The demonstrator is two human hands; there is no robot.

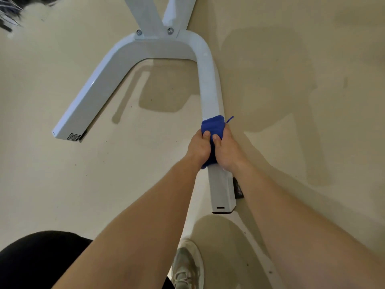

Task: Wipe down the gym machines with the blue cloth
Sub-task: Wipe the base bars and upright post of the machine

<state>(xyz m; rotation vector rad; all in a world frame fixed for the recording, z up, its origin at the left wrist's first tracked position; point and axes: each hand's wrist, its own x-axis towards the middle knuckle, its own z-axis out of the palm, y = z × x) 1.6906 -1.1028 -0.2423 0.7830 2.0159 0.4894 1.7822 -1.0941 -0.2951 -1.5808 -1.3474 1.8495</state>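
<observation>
- Nearest us, our forearms (pixel 135 215) reach down above a pale shoe (pixel 188 265).
- Left hand (pixel 199 147) and right hand (pixel 229 151) clench their fingers (pixel 206 135) round the blue cloth (pixel 212 125), wrapped about the machine's white leg (pixel 208 90), probably to wipe all sides together.
- Cloth looks thick, bunched, deep blue, toward the leg's near end.

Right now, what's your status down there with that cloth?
Left hand and right hand both gripping blue cloth. Cloth wrapped over white frame leg. Own shoe near leg's end, not touching.
</observation>
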